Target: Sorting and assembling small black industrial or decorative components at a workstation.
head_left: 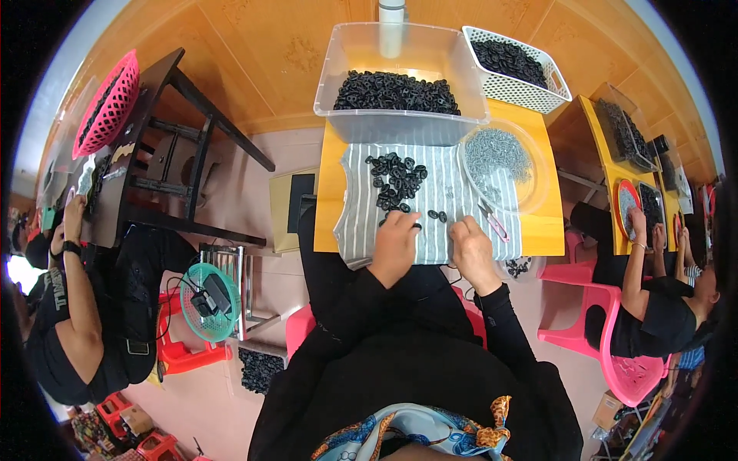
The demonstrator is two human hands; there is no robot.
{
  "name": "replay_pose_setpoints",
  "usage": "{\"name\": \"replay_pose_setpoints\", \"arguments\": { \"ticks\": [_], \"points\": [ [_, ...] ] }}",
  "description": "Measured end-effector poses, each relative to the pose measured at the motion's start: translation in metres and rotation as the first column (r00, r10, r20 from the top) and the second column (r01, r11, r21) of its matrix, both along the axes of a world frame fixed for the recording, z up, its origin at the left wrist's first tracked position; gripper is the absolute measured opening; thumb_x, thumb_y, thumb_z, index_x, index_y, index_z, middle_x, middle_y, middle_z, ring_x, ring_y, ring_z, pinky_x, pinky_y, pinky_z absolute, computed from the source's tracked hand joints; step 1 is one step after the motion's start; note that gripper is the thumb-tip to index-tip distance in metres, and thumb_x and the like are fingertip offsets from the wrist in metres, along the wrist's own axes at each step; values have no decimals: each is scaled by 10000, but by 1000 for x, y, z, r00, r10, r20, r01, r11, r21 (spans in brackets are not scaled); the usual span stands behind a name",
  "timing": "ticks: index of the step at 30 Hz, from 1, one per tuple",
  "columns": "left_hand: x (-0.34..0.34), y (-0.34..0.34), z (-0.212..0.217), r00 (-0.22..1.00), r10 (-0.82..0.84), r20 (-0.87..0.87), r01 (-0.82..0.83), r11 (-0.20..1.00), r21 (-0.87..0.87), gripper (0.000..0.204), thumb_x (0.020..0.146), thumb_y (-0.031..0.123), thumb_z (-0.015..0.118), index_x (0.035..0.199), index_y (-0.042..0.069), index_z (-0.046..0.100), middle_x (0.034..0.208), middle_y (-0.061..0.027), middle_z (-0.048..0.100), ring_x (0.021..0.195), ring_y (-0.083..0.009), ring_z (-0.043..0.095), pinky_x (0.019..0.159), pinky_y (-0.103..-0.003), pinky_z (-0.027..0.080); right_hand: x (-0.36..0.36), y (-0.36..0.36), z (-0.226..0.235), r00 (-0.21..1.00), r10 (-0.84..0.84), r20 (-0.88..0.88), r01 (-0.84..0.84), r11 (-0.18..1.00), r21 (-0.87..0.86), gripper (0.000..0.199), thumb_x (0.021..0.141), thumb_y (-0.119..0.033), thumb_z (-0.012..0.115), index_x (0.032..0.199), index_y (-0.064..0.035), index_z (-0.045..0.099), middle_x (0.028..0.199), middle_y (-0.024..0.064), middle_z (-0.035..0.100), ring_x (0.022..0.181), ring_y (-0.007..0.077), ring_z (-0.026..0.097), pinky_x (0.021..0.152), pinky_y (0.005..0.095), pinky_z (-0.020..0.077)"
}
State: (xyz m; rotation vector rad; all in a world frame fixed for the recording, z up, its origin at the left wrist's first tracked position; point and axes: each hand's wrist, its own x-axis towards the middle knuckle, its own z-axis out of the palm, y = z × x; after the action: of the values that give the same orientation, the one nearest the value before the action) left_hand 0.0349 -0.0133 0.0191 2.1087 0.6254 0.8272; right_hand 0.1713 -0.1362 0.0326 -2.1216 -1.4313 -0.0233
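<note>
Black oval pieces [397,175] on a striped cloth [354,211], with both hands along the lower edge of the pile

Head view, looking down. The pieces lie in a loose pile at the centre of the frame, on the grey and white cloth spread over a yellow table [547,234]. The left hand [396,247], entering from below, is placed directly beneath the pile; its fingers are bent downward, close to the lowest pieces, and a dark piece shows at the fingertips. Whether that piece is grasped or merely touched cannot be told. The right hand [473,252] lies to the right of the left hand and well apart from it, below and to the right of the pile. Its fingers are bent together toward the cloth; their tips are partly hidden, and whether they grasp anything cannot be told. A separate pair of black pieces [437,216] lies between the two hands, slightly above the fingertips and nearer the right hand. Just right of the right hand rest small snips [500,228] with a pink handle. Above these, a round clear tray [511,201] holds small grey pieces [496,150]. At top centre, a clear bin [403,127] contains more black pieces; to its upper right stands a white perforated basket [523,96], similarly filled.
</note>
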Motion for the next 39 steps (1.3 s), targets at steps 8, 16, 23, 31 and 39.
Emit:
{"name": "replay_pose_setpoints", "arguments": {
  "ticks": [8,16,23,31,39],
  "points": [
    [-20,11,-2,997,42,-68,-51,990,-128,175,765,18,616,939,0,609,853,-174,536,790,-368,562,654,-425,449,7,-3,-4,888,26,-460,26,994,106,24,787,28,553,776,11,541,755,165,538,666,330,558,599,366,441],
    [-15,-4,10,977,29,-211,-18,998,54,163,757,75,661,899,9,614,846,-160,514,770,-355,558,643,-441,445,5,-1,-3,787,13,-617,89,987,135,55,784,55,559,766,8,540,707,79,517,601,154,507,550,281,405],
    [-8,19,11,920,124,-371,-80,988,132,125,829,146,578,849,22,583,851,-158,547,743,-361,588,624,-459,470,-1,-2,-2,731,45,-681,108,978,180,74,799,59,555,759,1,533,694,15,476,603,83,449,539,241,368],
    [5,31,12,887,133,-443,-55,981,185,81,803,93,536,835,33,579,841,-155,562,735,-372,605,609,-489,478,-1,0,-4,767,72,-637,102,968,232,52,806,70,547,794,20,557,724,45,480,617,103,449,563,241,368],
    [10,34,18,908,91,-409,-39,990,134,88,759,40,513,799,32,591,847,-162,565,745,-378,606,620,-499,476,-5,-1,-5,780,48,-624,118,968,223,57,814,74,538,799,22,557,731,53,484,619,117,462,570,250,379]
  ]
}}
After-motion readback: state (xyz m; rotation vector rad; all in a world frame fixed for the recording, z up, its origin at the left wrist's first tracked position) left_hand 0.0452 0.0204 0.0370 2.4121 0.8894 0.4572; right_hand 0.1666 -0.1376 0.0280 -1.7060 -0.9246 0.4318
